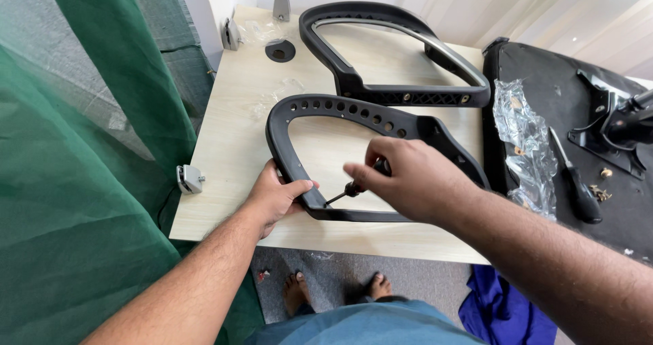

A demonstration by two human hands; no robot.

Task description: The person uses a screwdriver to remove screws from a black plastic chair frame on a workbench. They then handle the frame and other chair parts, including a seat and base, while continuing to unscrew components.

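A black plastic chair armrest frame (pixel 340 114) with a row of holes lies on the pale wooden table (pixel 231 127). My left hand (pixel 275 195) grips its lower left corner, thumb on top. My right hand (pixel 408 178) is closed around a small screwdriver (pixel 343 192), whose tip touches the frame's bottom bar near my left thumb. A second black armrest frame (pixel 381 53) lies farther back on the table.
A black seat base (pixel 544 87) with its metal mechanism (pixel 612 124) lies at the right, with crumpled clear plastic (pixel 524 141), a black-handled screwdriver (pixel 578 188) and loose screws (pixel 600 192). Green netting (pixel 81 148) hangs left. Blue cloth (pixel 503 311) and my bare feet are below.
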